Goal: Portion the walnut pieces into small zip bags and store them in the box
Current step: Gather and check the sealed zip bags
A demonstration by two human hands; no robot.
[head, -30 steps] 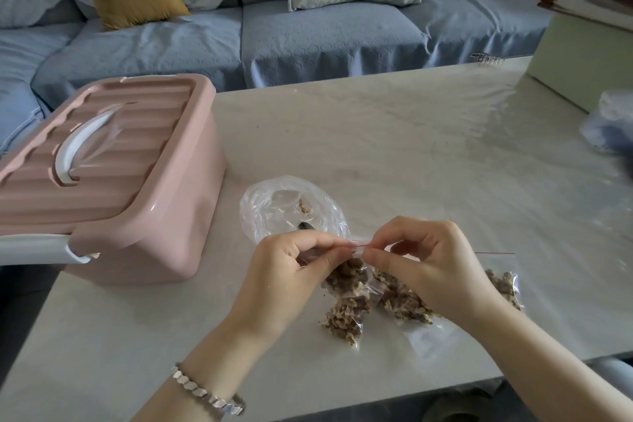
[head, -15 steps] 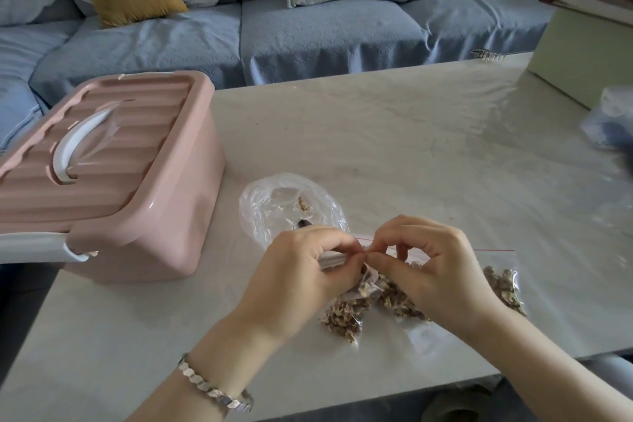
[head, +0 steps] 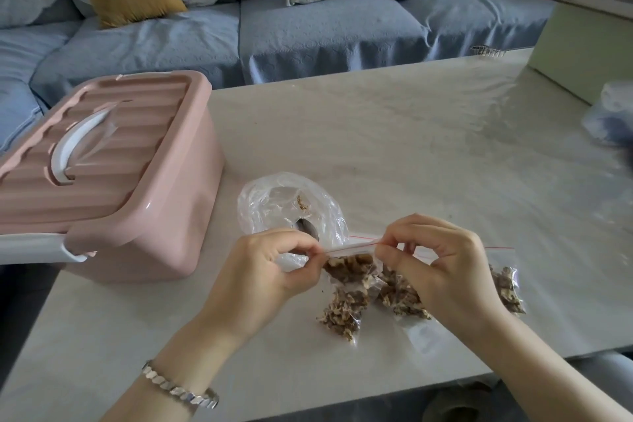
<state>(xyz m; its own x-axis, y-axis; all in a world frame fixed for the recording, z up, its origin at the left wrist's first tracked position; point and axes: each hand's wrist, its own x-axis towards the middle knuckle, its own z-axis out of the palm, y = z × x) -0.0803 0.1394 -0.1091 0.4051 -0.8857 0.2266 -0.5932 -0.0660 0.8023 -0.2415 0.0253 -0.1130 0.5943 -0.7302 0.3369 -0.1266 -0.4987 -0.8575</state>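
My left hand [head: 270,271] and my right hand [head: 442,271] each pinch one end of the red-lined zip strip of a small clear zip bag [head: 349,269] filled with walnut pieces, held just above the table. Under it lie more filled zip bags: one [head: 342,313] in front, one [head: 400,300] partly under my right hand, one [head: 507,288] to the right. Behind my hands sits a crumpled clear plastic bag [head: 291,209] with a few walnut crumbs and a spoon inside. The pink storage box [head: 113,178], lid on, stands at the left.
The pale table [head: 411,147] runs to a blue sofa [head: 308,34] behind. A pale green box [head: 582,55] with books on top stands at the far right, with a bluish plastic bag [head: 609,116] beside it. The table's near edge is close under my wrists.
My hands have drawn apart along the zip strip, so more of the bag's top and its walnut pieces show between them. The other bags and the box have not moved.
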